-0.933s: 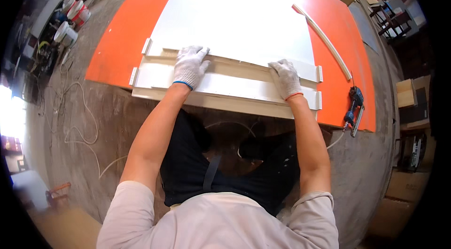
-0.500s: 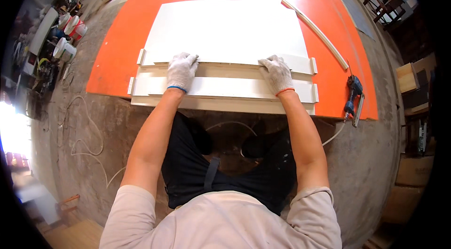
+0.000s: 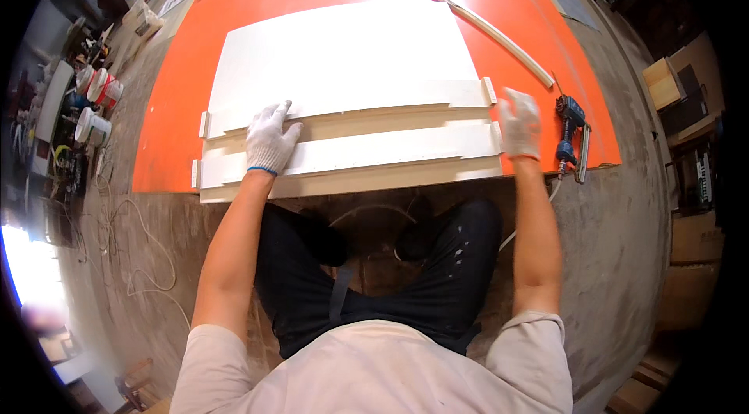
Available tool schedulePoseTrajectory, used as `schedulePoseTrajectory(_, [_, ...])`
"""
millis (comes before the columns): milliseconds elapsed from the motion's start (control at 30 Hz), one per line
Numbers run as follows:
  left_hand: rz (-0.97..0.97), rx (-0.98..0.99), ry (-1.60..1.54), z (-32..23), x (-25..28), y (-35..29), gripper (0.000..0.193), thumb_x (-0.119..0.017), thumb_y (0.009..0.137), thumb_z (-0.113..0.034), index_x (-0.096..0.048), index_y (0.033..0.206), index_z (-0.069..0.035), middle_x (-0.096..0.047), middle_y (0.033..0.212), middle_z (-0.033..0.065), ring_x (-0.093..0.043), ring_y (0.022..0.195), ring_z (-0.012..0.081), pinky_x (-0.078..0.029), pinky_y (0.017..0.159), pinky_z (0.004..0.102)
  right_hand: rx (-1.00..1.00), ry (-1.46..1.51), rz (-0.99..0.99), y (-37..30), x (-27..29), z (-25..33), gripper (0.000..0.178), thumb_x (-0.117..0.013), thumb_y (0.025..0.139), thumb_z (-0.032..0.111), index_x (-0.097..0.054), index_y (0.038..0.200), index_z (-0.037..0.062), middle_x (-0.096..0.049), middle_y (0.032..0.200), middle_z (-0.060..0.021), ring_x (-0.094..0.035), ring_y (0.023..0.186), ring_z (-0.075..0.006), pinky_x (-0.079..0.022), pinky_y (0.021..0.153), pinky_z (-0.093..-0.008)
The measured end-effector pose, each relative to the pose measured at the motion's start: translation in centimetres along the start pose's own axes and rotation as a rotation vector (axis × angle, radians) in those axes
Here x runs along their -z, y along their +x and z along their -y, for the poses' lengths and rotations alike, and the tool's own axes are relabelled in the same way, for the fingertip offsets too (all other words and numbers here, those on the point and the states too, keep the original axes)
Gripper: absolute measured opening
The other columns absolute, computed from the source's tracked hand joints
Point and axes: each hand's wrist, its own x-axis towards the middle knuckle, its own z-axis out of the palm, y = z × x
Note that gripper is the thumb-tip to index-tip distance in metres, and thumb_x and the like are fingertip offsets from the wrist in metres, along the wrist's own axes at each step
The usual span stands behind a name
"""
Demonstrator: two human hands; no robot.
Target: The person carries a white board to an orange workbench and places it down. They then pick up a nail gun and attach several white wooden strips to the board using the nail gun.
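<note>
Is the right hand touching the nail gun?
Apart. Head view shows orange board between the right hand and the nail gun.

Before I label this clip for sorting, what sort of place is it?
Probably a woodworking shop. An orange board lies on a dusty concrete floor with white panels on it, a blue power tool beside it and paint buckets at the left.

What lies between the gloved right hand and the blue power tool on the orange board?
In the head view, only bare orange board separates the right hand from the blue power tool.
</note>
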Motion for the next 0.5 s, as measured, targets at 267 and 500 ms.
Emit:
schedulePoseTrajectory(267, [0.159, -0.335, -0.264, -13.3, -6.1, 5.1, 0.042, -0.075, 0.103, -0.03, -0.073, 0.139, -0.009, -0.07, 0.141, 0.0186, -0.067, 0.131, 0.0379, -0.056, 0.111, 0.0492, -0.594, -0.536, 0.25, -2.3, 3.9, -15.4, 0.063, -0.075, 0.101, 0.044, -0.057, 0.149, 0.0079, -0.064, 0.144, -0.0251, -0.067, 0.131, -0.0454, -0.057, 0.108, -0.0559])
schedulePoseTrajectory(500, [0.265, -0.433, -0.318, -22.2, -9.4, 7.5, 0.031, -0.078, 0.097, -0.032, -0.078, 0.12, -0.011, -0.073, 0.117, 0.0164, -0.071, 0.109, 0.0373, -0.058, 0.101, 0.0509, -0.702, -0.614, 0.413, 0.2, 3.2, -18.7, 0.051, -0.072, 0.099, 0.037, -0.059, 0.136, 0.003, -0.069, 0.142, -0.027, -0.07, 0.128, -0.0472, -0.058, 0.105, -0.0595])
